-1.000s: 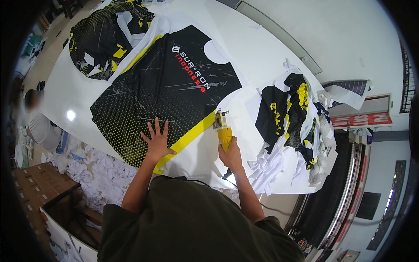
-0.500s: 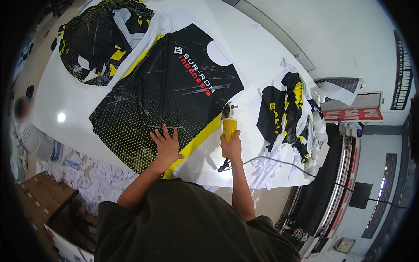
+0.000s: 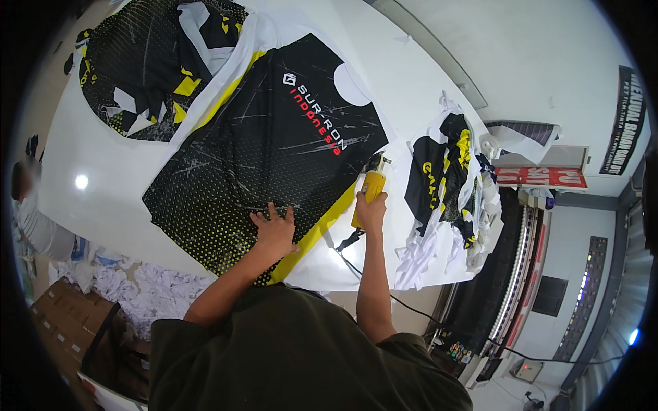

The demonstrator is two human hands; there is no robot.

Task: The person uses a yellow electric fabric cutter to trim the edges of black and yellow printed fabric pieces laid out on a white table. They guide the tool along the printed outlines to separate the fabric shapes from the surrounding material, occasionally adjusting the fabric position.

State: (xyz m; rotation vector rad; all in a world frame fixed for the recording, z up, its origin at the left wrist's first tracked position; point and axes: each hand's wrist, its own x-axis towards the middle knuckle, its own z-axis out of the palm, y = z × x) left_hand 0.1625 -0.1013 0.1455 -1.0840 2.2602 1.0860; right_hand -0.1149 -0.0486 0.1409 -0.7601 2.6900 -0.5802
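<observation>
Left hand (image 3: 274, 229) still spread flat on black-and-yellow printed fabric panel (image 3: 264, 147) on white tabletop (image 3: 103, 185); right hand (image 3: 371, 209), clenched around yellow electric cutter (image 3: 371, 186), has advanced along panel's yellow edge, so the cut lengthens.

a garment printing and cutting workshop: printed black-and-yellow jersey panels (image 3: 267, 157) lie spread over a large white cutting table (image 3: 411, 89), cut pieces (image 3: 449, 185) stacked at its right edge, fabric scraps (image 3: 137, 288) heaped on the floor below.
</observation>
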